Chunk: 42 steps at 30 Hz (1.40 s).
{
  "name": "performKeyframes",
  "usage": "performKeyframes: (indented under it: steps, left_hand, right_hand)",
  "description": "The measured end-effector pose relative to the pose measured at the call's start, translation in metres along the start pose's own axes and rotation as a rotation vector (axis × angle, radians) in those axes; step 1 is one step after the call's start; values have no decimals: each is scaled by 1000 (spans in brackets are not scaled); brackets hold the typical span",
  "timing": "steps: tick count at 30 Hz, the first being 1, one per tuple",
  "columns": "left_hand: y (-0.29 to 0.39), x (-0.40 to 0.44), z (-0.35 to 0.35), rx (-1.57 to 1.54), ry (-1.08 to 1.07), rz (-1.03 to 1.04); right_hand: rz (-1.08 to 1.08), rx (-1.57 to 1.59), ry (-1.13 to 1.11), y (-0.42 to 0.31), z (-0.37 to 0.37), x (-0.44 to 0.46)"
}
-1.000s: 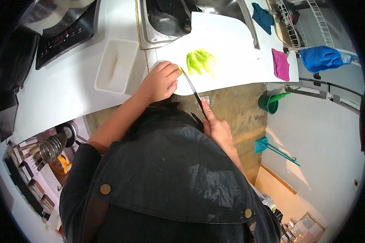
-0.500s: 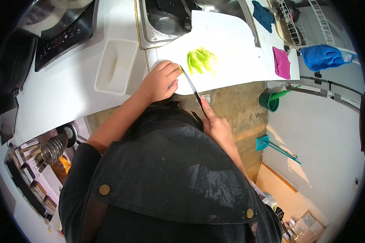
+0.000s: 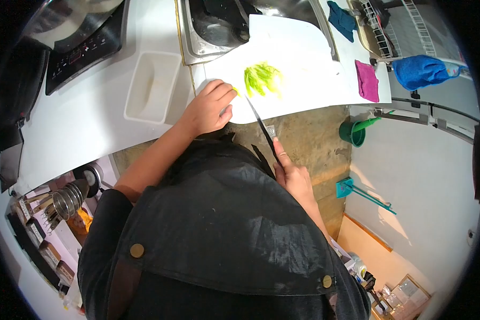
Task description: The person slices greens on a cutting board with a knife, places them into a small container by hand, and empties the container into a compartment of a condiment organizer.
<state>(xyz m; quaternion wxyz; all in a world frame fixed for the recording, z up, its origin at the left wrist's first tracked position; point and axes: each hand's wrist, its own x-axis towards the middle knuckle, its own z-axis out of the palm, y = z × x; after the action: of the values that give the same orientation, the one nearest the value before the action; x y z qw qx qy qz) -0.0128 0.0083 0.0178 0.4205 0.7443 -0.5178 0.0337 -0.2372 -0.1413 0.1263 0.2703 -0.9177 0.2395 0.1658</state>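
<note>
My left hand (image 3: 210,108) rests on the near left part of the white cutting board (image 3: 309,53), its fingers curled over a bit of green vegetable that mostly hides beneath them. A small green end shows at the fingertips. My right hand (image 3: 294,178) is closed round the black handle of a knife (image 3: 260,121). The blade points up and left, its tip on the board just right of my left fingers. Beyond the tip lies a small pile of cut green leaves (image 3: 261,78), washed out by glare.
Behind the board is a metal sink (image 3: 201,52) with dark items inside. A white tray (image 3: 152,88) and a black cooktop (image 3: 85,55) are at left. Cloths, one pink (image 3: 367,81), lie at right. A green bucket (image 3: 352,133) stands on the floor.
My right hand has moved right and slightly down with the knife. The blade has come away from my left fingertips. My left hand has hardly moved.
</note>
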Motion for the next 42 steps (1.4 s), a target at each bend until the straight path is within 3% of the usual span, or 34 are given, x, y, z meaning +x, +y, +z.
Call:
performKeyframes:
  steps: [15, 22, 42]
  left_hand:
    - [-2, -3, 2, -22, -30, -43]
    - [-3, -3, 3, -51, -7, -56]
    - [-5, -4, 4, -67, -4, -69]
  right_hand:
    - [-16, -82, -22, -13, 28, 47]
    - [45, -17, -95, 12, 22, 4]
    - [-75, -41, 65, -12, 33, 47]
